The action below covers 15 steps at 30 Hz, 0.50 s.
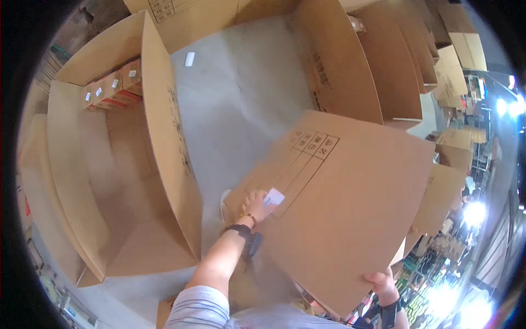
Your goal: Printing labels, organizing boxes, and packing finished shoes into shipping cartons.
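Note:
A large brown cardboard panel [350, 192] with a printed black grid tilts in front of me. Whether it is a loose sheet or one side of a box, I cannot tell. My right hand [382, 286] grips its lower right edge, thumb on the printed face. At the panel's left side, my left hand [256, 206] has its fingers closed on a small white label [274, 196], held against or just over the printed grid. Some fingertips of that hand are hard to make out.
To the left stands an open cardboard carton [131, 241] with several small labelled boxes [112, 90] at its far end. More open cartons [339, 60] line the far right. A white slip [189, 59] lies on the grey floor [241, 93]. Bright lamps and cluttered shelves fill the right.

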### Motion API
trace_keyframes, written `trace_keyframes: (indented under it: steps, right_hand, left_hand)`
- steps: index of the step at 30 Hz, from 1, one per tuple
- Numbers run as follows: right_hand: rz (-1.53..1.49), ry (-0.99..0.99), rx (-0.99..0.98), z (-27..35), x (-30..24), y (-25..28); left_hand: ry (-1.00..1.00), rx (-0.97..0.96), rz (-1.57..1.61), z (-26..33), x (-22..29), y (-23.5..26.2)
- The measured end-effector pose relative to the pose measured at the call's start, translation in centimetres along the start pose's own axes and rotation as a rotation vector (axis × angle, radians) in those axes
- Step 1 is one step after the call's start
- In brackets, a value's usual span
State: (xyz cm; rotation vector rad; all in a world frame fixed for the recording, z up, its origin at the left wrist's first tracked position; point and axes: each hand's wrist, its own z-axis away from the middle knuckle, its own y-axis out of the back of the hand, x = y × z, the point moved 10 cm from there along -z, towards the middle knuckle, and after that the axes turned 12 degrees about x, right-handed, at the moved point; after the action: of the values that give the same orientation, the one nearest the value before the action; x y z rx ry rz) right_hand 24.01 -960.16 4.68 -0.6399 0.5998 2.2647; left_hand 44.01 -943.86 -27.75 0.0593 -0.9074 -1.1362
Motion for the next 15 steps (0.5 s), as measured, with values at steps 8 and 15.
trace_keyframes:
  steps: [8,15]
  right_hand:
    - [-0.019,-0.012,0.062,0.7,-4.6,-2.6]
    - [-0.052,0.122,0.239,-5.9,-18.4,-6.0]
  left_hand:
    - [-0.526,-0.216,0.014,-0.6,5.0,1.0]
    - [-0.456,-0.066,0.728,2.0,3.7,17.8]
